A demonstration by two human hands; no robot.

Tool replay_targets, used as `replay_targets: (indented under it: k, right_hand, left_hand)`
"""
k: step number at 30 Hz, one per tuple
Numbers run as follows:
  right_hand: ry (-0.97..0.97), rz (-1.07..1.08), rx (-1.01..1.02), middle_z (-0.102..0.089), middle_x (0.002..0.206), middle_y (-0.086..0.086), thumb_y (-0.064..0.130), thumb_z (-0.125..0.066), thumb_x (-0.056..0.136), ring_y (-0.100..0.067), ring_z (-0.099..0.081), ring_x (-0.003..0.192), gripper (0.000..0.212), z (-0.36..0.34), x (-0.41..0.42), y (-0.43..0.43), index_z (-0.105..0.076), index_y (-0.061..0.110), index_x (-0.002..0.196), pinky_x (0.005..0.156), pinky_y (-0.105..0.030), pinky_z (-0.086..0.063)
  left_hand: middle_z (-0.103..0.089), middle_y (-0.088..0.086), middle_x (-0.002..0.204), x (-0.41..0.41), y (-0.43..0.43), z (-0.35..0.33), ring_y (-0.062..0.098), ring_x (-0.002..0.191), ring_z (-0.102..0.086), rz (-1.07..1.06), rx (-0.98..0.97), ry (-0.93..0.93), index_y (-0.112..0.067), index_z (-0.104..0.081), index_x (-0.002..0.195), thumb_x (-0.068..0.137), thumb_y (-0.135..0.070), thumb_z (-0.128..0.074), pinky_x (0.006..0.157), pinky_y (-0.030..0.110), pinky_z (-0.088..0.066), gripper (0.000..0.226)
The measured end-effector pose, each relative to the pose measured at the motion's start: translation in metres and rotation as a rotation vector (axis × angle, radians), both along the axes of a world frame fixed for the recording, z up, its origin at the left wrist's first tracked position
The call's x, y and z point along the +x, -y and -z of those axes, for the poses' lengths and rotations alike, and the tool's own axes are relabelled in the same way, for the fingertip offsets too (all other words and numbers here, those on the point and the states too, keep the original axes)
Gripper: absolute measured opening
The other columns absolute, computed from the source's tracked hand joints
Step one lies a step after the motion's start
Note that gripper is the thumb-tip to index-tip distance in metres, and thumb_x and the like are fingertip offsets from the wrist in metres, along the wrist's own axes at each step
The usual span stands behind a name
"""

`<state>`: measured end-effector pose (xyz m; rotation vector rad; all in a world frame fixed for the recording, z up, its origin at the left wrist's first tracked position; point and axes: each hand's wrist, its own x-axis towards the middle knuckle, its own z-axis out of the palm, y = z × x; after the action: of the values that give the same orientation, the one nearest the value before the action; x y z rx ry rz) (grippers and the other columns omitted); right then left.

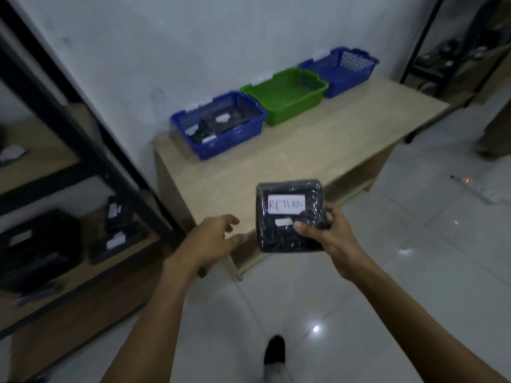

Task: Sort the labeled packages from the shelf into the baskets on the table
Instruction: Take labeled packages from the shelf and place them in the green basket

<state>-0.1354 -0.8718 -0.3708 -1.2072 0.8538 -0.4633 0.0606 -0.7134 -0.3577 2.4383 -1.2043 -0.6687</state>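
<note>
My right hand [329, 236] grips a black plastic-wrapped package [287, 217] with a white label reading RETURN, held above the near edge of the wooden table [318, 150]. My left hand [213, 239] hovers open beside it, holding nothing. Three baskets stand in a row along the wall: a near blue basket [249, 134] holding several black labeled packages, a green basket [284, 95] in the middle, and a far blue basket [340, 70]. More black labeled packages [116, 230] lie on the shelf [83, 272] at the left.
A black metal shelf post [91, 150] stands between shelf and table. A second rack [448, 51] is at the far right. A power strip [481, 189] lies on the white tiled floor. My shoe [274, 352] shows below.
</note>
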Motion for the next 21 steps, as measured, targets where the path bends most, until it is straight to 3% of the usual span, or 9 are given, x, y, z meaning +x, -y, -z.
replay_targets:
  k: [5,11,21]
  right_hand:
    - [0.008,0.057,0.007,-0.059,0.121,-0.007,0.012,-0.083,0.067,-0.024,-0.064,0.105,0.073,-0.004,0.031,0.09,-0.04,0.019,0.125,0.079,-0.036,-0.057]
    - [0.008,0.066,0.054,-0.064,0.114,-0.012,0.007,-0.082,0.067,-0.024,-0.067,0.097,0.072,0.013,0.066,0.202,-0.041,0.014,0.126,0.076,-0.037,-0.059]
    - [-0.022,-0.112,0.054,-0.065,0.114,-0.015,0.003,-0.081,0.068,-0.025,-0.067,0.097,0.073,0.012,0.156,0.39,-0.039,0.01,0.128,0.071,-0.032,-0.06]
  left_hand:
    - [-0.062,0.003,0.12,0.048,0.101,-0.004,0.017,0.098,-0.06,0.047,0.06,0.051,-0.022,-0.052,0.13,0.087,-0.049,-0.06,0.084,0.029,-0.047,0.052]
    - [-0.062,0.0,0.118,0.085,0.209,0.011,0.014,0.095,-0.06,0.037,0.112,0.038,-0.025,-0.052,0.13,0.086,-0.052,-0.061,0.084,0.031,-0.049,0.052]
    - [-0.063,-0.001,0.115,0.125,0.356,0.014,0.013,0.093,-0.061,-0.189,0.075,-0.002,-0.024,-0.053,0.129,0.087,-0.049,-0.061,0.082,0.031,-0.049,0.05]
